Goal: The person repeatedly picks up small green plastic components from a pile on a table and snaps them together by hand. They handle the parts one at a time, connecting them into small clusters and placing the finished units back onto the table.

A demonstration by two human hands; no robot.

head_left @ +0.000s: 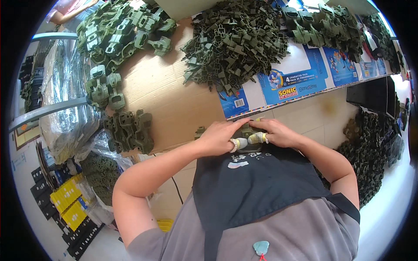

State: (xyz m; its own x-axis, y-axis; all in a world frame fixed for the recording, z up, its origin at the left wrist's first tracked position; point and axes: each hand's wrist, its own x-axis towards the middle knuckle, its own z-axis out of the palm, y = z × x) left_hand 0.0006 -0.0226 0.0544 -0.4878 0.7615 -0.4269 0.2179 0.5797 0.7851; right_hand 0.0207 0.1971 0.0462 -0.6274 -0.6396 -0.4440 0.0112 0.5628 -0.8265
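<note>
Close to the front of my apron, both of my hands grip an olive-green moulded plastic part [247,129]. My left hand [216,138] is closed on its left side, and my right hand [279,134] is closed on its right side, with the fingertips nearly meeting over the top. Pale wrappings cover both thumbs, which press on the near side. Most of the part is hidden under my fingers. Just beyond my hands, a heap of small olive-green plastic pieces [237,48] lies on the table.
Larger green moulded parts [115,37] are piled at the far left, with a row of them [129,130] along the cardboard [174,104]. Blue printed sheets [300,82] line the table edge. More green parts [320,28] lie far right. A dark heap [361,165] stands lower right.
</note>
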